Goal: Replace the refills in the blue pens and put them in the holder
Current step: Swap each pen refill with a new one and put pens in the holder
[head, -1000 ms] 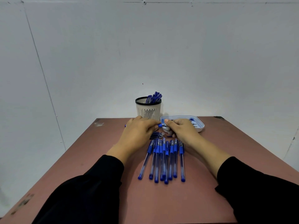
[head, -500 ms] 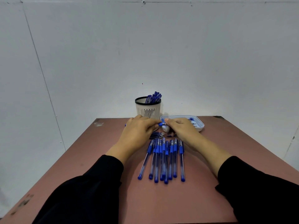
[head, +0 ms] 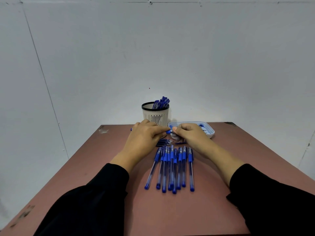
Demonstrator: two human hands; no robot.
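Both hands on one blue pen, over the table.
Your left hand grips the barrel, your right hand pinches the tip end; light, slick plastic, so hold near the joint.

A holder is set at the far edge of the surface, with pens stood in it. A tray is placed just right of it. A pen is held between the left hand and the right hand, before the holder. Loose refills are laid under the hands. Nearer, a row of pens is laid side by side.
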